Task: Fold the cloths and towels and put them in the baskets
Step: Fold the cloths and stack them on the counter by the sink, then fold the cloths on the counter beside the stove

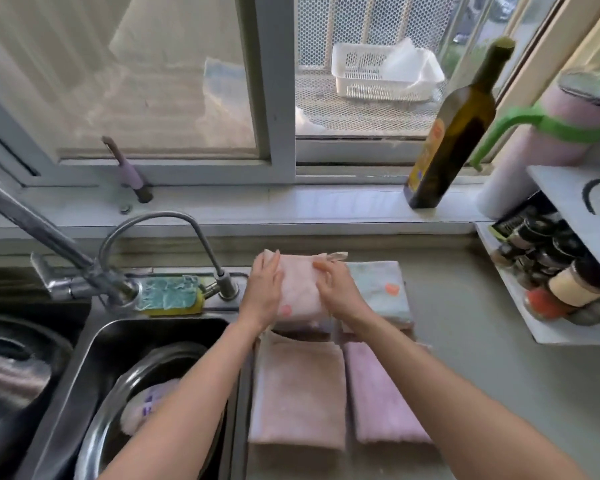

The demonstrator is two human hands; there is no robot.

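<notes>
A folded pale pink cloth (298,285) lies on the counter behind the sink's right edge. My left hand (264,292) rests flat on its left side with straight fingers. My right hand (336,289) lies on its right side, fingers bent over the cloth's edge. A folded light blue cloth (385,292) with an orange mark sits just right of it. Nearer to me lie a folded pink towel (298,393) and a folded lilac towel (381,396), side by side. A white basket (378,72) stands outside the window.
A steel sink (84,358) holds a metal bowl (136,403) on the left. The tap (174,237) and a sponge (170,294) sit behind it. An olive oil bottle (454,133) stands on the sill. A spice rack (555,271) fills the right side.
</notes>
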